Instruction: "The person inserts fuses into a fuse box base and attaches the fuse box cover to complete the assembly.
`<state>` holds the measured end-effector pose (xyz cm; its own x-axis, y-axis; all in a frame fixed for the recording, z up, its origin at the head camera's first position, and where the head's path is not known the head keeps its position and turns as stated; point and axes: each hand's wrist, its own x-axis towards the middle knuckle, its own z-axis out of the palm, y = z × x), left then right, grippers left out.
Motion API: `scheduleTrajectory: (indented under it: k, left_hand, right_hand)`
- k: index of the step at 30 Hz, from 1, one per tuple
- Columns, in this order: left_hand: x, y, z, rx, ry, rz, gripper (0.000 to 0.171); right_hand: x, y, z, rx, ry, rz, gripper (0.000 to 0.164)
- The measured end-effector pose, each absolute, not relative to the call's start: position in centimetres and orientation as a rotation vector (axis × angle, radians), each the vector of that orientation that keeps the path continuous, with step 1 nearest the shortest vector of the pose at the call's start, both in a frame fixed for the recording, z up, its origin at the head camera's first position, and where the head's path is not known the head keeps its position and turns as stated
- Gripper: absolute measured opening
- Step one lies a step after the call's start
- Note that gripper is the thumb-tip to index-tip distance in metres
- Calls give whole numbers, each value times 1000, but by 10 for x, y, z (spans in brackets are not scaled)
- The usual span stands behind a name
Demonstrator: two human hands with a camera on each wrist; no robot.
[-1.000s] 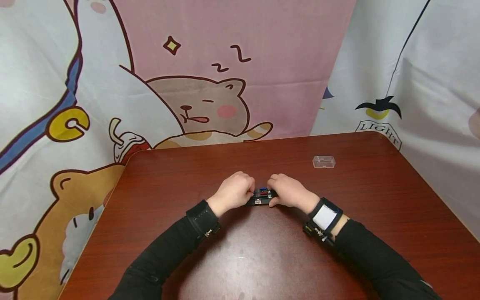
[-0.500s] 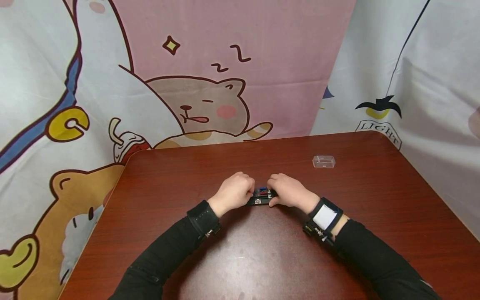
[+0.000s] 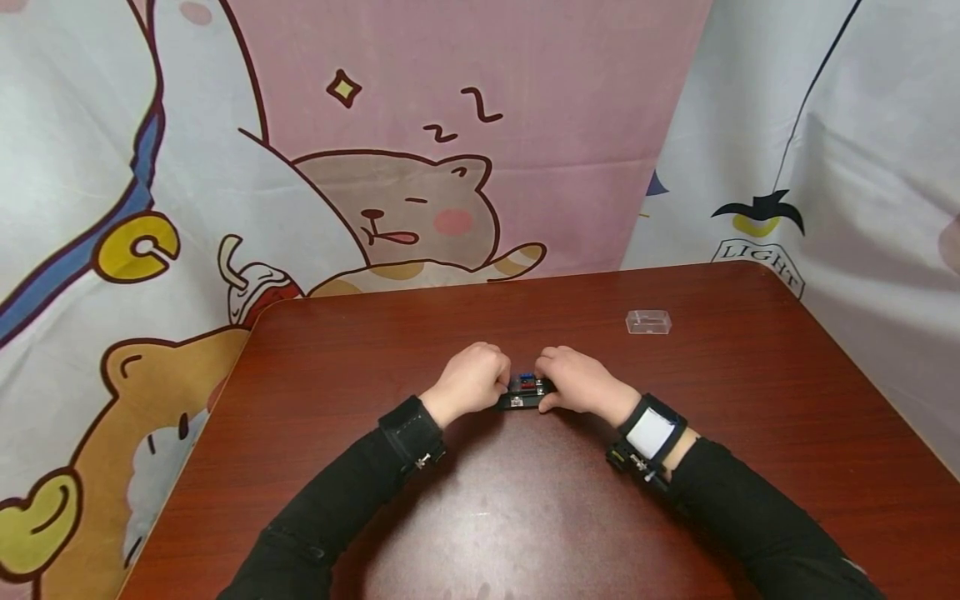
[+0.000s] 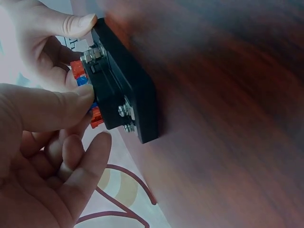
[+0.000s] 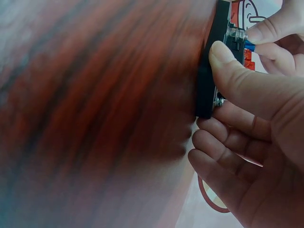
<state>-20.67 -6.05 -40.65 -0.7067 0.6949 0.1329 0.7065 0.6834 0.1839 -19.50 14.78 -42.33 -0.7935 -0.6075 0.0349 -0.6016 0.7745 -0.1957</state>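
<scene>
A black fuse block point(image 3: 519, 401) sits on the table between my hands, its base flat on the wood. Red blade fuses point(image 4: 97, 116) and blue ones stand in its top, and metal screw terminals point(image 4: 125, 111) show at its ends. My left hand point(image 3: 471, 380) pinches a blue blade fuse point(image 5: 250, 46) between thumb and index finger; how deep it is seated cannot be seen. My right hand point(image 3: 582, 383) grips the other end of the block, thumb point(image 5: 223, 54) on the near edge and fingers curled at the far side.
A small clear plastic box point(image 3: 648, 322) stands toward the back right of the brown wooden table point(image 3: 480, 517). Behind the table's far edge hangs a cloth point(image 3: 577, 108) printed with cartoon animals.
My left wrist has shifted slightly to the right. Both hands keep their holds, and the fuse block stays in practically the same place.
</scene>
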Motion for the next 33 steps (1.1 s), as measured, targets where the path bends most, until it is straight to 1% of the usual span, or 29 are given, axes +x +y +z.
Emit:
scheduleTrajectory:
  k: [12,23,28,33]
  left_hand:
    - [-209,-58,-407,-1162,-2910,-315,29]
    - [-201,-68,-401,-1130,-2923,-413,14]
    - [-201,-75,-395,-1076,-2939,-441,21]
    - [-200,-81,-397,-1064,-2966,-421,28]
  right_hand:
    - [-196,148,-424,-983,2925,-308,41]
    - [-198,147,-423,-989,2915,-313,41]
    - [-197,147,-424,-986,2911,-319,41]
    - [-196,148,-424,-970,2910,-315,41]
